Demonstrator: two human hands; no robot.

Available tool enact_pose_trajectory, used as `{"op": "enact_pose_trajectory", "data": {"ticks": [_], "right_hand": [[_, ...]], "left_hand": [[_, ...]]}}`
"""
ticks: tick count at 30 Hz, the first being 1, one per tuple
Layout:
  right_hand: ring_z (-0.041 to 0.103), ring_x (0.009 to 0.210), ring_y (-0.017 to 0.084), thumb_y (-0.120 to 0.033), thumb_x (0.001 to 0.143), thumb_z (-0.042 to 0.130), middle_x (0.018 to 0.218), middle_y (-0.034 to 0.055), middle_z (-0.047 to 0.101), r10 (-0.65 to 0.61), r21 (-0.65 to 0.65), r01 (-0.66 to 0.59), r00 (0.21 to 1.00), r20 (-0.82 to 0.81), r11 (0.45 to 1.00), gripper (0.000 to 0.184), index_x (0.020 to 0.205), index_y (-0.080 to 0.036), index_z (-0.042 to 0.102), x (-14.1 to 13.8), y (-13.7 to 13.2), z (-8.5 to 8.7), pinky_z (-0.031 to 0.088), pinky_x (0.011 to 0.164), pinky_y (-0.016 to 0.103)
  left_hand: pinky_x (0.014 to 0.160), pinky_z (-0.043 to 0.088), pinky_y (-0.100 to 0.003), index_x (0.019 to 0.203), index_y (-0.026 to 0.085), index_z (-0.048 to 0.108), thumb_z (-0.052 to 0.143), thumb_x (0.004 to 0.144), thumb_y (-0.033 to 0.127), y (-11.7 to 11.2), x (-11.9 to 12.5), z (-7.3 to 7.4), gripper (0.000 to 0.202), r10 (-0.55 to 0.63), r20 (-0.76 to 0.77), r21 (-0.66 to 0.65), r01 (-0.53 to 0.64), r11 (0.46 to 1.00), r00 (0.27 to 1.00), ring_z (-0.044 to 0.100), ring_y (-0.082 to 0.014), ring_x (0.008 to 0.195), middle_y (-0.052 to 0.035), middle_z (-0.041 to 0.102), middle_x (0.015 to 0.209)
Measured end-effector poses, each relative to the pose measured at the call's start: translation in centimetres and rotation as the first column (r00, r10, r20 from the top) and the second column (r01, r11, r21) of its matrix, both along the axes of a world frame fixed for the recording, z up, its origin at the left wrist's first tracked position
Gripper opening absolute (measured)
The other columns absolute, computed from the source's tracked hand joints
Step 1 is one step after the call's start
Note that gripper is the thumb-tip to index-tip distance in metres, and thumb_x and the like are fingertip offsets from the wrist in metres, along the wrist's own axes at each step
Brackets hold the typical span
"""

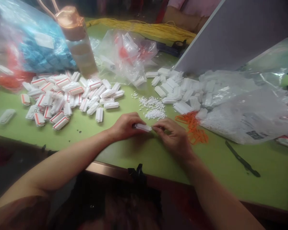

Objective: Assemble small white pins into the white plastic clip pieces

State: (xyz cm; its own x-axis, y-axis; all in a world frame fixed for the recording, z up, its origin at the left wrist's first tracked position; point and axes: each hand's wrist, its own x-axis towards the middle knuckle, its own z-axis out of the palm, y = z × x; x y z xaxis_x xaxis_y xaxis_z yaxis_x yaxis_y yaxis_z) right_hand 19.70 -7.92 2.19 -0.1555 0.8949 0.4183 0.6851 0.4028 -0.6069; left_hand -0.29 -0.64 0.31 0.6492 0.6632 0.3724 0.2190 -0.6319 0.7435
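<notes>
My left hand (127,125) is closed around a small white plastic block (143,127), held just above the green table. At the block's right end, my right hand (171,132) has thumb and forefinger pinched together. Whatever sits in that pinch is too small to make out. Just beyond my hands lies a pile of tiny white pegs (155,108). Orange plastic strips (193,127) lie in a tangle by my right hand. To the left spreads a heap of similar white blocks (55,99), several with a red-orange stripe.
More white blocks (175,86) are heaped at the back right, beside clear plastic bags (244,111). A dark flat tool (242,158) lies at the right. A bottle with a copper lid (76,41) stands at the back left. Beyond a grey panel (218,35), another person's arm (182,19) shows.
</notes>
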Motion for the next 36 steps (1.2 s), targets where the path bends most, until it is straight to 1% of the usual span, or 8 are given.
{"op": "enact_pose_trajectory", "data": {"ticks": [5,10,14,23,26,31,33,36], "right_hand": [[0.061,0.079,0.017,-0.024,0.089,0.059,0.081,0.0030,0.068,-0.018,0.117,-0.003,0.984,0.179,0.993,0.006,0.085,-0.022,0.064,0.1,-0.1,-0.5,0.043,0.070,0.032],[0.057,0.076,0.016,-0.021,0.090,0.058,0.079,0.0012,0.068,-0.129,0.288,0.004,0.900,0.417,0.958,0.007,0.087,-0.023,0.064,-0.4,-0.4,-0.2,0.035,0.068,0.033],[0.055,0.073,0.016,-0.019,0.090,0.058,0.078,0.0010,0.068,-0.177,0.362,-0.009,0.861,0.477,0.932,0.007,0.087,-0.022,0.064,-0.8,-0.6,0.2,0.033,0.067,0.033],[0.056,0.074,0.016,-0.022,0.090,0.058,0.084,0.0018,0.071,-0.081,0.233,-0.029,0.890,0.448,0.972,0.016,0.101,-0.023,0.069,-0.7,-1.3,0.0,0.036,0.065,0.033],[0.060,0.078,0.016,-0.025,0.091,0.057,0.087,0.0020,0.071,-0.039,0.128,-0.002,0.946,0.322,0.992,0.017,0.102,-0.025,0.070,-0.4,-1.3,0.0,0.040,0.067,0.032],[0.064,0.080,0.018,-0.032,0.090,0.056,0.087,0.0035,0.070,-0.280,0.025,0.279,0.959,0.035,0.960,0.017,0.089,-0.024,0.070,1.5,-0.4,-0.5,0.048,0.071,0.033],[0.064,0.077,0.019,-0.034,0.088,0.058,0.086,0.0041,0.070,-0.347,0.017,0.347,0.935,0.074,0.938,0.016,0.086,-0.023,0.070,2.1,0.0,-0.9,0.048,0.069,0.034],[0.064,0.079,0.020,-0.036,0.086,0.061,0.085,0.0043,0.071,-0.315,0.004,0.322,0.924,0.216,0.947,0.017,0.084,-0.023,0.070,2.2,0.5,-1.4,0.046,0.071,0.035]], "left_hand": [[0.058,0.048,-0.018,0.086,0.014,0.074,0.075,0.075,0.033,0.0,0.1,-0.1,0.023,0.005,0.000,-0.019,-0.005,1.000,1.000,0.060,-0.0079,0.062,-0.0034,0.066,0.075],[0.059,0.048,-0.019,0.086,0.014,0.075,0.075,0.074,0.032,-0.1,0.1,-0.1,0.022,0.015,-0.015,-0.031,-0.015,0.999,1.000,0.060,-0.0079,0.062,-0.0029,0.066,0.075],[0.060,0.049,-0.019,0.087,0.015,0.075,0.076,0.074,0.033,-0.1,0.1,0.0,0.022,0.026,-0.038,-0.043,-0.028,0.999,0.999,0.061,-0.0084,0.063,-0.0030,0.066,0.076],[0.056,0.046,-0.018,0.085,0.014,0.075,0.074,0.075,0.034,-0.1,0.1,0.1,0.023,0.020,-0.017,-0.064,-0.021,0.998,1.000,0.058,-0.0070,0.060,-0.0030,0.065,0.074],[0.056,0.045,-0.018,0.085,0.013,0.074,0.074,0.075,0.033,-0.1,0.0,0.1,0.022,0.017,-0.018,-0.063,-0.018,0.998,1.000,0.058,-0.0069,0.060,-0.0032,0.065,0.074],[0.057,0.045,-0.019,0.088,0.014,0.075,0.075,0.075,0.035,-0.1,0.0,0.3,0.025,0.014,-0.053,-0.076,-0.018,0.997,0.998,0.057,-0.0075,0.062,-0.0038,0.066,0.076],[0.057,0.045,-0.019,0.088,0.014,0.075,0.075,0.074,0.035,-0.1,0.1,0.2,0.025,0.012,-0.053,-0.074,-0.016,0.997,0.999,0.057,-0.0076,0.062,-0.0040,0.066,0.076],[0.057,0.045,-0.019,0.087,0.014,0.075,0.076,0.074,0.035,0.0,0.2,0.2,0.025,0.012,-0.042,-0.063,-0.015,0.998,0.999,0.057,-0.0075,0.061,-0.0037,0.065,0.075]]}}
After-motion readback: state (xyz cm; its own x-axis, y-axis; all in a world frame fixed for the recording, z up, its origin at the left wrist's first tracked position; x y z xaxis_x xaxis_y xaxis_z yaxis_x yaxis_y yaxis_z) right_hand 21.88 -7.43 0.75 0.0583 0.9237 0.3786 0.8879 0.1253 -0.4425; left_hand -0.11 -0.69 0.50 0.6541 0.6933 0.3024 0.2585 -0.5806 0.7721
